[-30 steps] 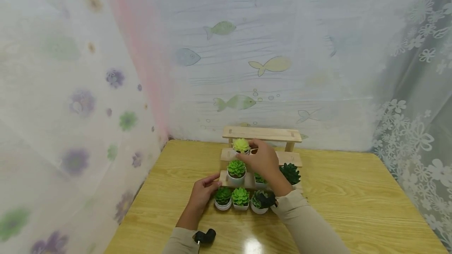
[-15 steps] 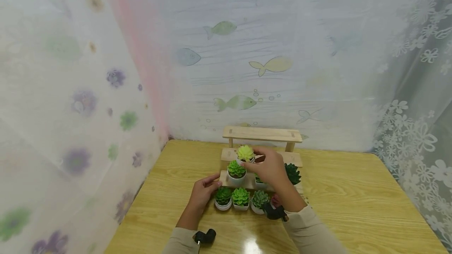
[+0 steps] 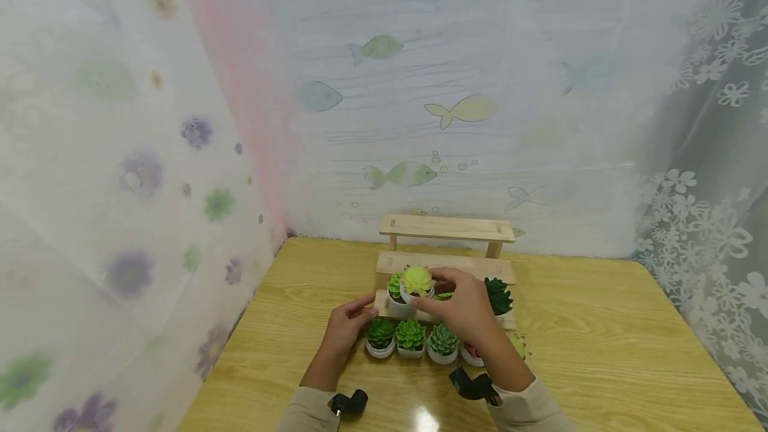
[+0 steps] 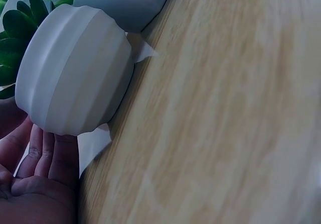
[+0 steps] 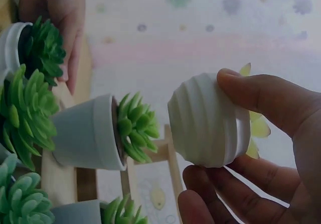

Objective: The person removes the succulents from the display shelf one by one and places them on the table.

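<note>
My right hand (image 3: 465, 305) pinches a small white ribbed pot with a yellow-green succulent (image 3: 417, 280), thumb on one side and fingers on the other. In the right wrist view, this white pot (image 5: 208, 121) hangs off the shelf, its leaves partly behind the hand. My left hand (image 3: 345, 335) grips the left end of a tiered wooden plant stand (image 3: 444, 227) at its lower step. Just behind the held plant, a bright green succulent in a white pot (image 3: 401, 309) stands on that step. Close to my left fingers is a dark green succulent in a ribbed pot (image 4: 75, 71).
Several potted succulents line the front, including a bright green one (image 3: 411, 335) and a grey-green one (image 3: 443, 340). Toward the step's right end stands a dark green succulent (image 3: 498, 297). The wooden table (image 3: 600, 339) meets a fish-printed curtain (image 3: 540, 85) behind.
My right hand has brought the yellow-green succulent forward and down from the middle step, in front of the bright green one on the lower step. My left hand has stayed put.
</note>
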Demonstrator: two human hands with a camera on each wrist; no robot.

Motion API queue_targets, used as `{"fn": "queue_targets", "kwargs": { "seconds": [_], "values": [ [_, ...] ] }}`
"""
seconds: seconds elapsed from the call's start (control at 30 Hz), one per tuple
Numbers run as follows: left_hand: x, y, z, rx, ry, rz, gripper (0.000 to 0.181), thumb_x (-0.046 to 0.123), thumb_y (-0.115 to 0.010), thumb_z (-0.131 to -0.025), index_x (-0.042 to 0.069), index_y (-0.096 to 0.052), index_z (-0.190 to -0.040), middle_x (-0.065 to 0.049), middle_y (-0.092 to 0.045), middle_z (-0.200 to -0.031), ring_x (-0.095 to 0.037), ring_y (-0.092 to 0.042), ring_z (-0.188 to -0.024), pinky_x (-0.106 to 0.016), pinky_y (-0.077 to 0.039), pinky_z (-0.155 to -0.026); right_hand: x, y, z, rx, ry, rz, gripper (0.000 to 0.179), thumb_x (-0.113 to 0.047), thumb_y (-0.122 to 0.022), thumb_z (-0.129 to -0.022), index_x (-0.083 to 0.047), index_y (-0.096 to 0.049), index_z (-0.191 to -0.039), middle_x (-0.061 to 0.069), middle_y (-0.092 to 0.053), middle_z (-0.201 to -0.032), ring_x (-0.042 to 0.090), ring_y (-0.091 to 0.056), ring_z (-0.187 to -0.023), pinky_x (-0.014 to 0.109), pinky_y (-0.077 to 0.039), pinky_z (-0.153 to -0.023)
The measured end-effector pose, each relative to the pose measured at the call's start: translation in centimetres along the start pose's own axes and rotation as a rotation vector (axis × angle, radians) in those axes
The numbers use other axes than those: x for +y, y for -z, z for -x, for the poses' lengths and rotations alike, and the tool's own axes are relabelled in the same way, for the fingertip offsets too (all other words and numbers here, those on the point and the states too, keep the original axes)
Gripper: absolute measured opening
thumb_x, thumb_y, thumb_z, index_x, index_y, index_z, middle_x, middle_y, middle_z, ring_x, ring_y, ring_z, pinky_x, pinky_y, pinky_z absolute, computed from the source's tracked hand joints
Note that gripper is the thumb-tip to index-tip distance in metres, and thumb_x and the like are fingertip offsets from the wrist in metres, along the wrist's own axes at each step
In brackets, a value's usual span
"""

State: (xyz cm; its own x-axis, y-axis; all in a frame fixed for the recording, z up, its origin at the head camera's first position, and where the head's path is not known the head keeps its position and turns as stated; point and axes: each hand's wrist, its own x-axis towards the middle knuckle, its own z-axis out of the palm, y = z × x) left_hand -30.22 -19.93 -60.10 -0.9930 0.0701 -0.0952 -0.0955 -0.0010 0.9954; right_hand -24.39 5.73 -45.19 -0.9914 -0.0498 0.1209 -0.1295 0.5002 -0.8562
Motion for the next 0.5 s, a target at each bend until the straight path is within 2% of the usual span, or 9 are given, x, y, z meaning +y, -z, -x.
{"fn": "queue_targets", "kwargs": {
  "seconds": [0.2,0.5],
  "values": [
    [0.1,-0.1,0.2,-0.009,-0.028,-0.023,0.044,0.014,-0.071,-0.099,0.0,-0.064,-0.14,-0.013,-0.078,-0.108,-0.009,-0.072,-0.093,-0.025,-0.058,-0.081,0.1,-0.5,1.3,-0.014,-0.027,-0.023,0.066,-0.041,-0.094,-0.075,-0.024,-0.07,-0.133,0.0,-0.068,-0.132,0.022,-0.071,-0.108,0.039,-0.061,-0.078],
    [0.2,-0.1,0.4,-0.001,-0.052,-0.011,0.043,0.018,-0.074,-0.097,0.004,-0.067,-0.138,-0.01,-0.078,-0.105,-0.01,-0.072,-0.093,-0.024,-0.058,-0.08,1.1,-1.6,2.7,-0.087,-0.011,-0.087,0.063,-0.041,-0.094,-0.075,-0.025,-0.071,-0.131,0.005,-0.07,-0.127,0.021,-0.074,-0.099,0.035,-0.062,-0.078]
  ]
}}
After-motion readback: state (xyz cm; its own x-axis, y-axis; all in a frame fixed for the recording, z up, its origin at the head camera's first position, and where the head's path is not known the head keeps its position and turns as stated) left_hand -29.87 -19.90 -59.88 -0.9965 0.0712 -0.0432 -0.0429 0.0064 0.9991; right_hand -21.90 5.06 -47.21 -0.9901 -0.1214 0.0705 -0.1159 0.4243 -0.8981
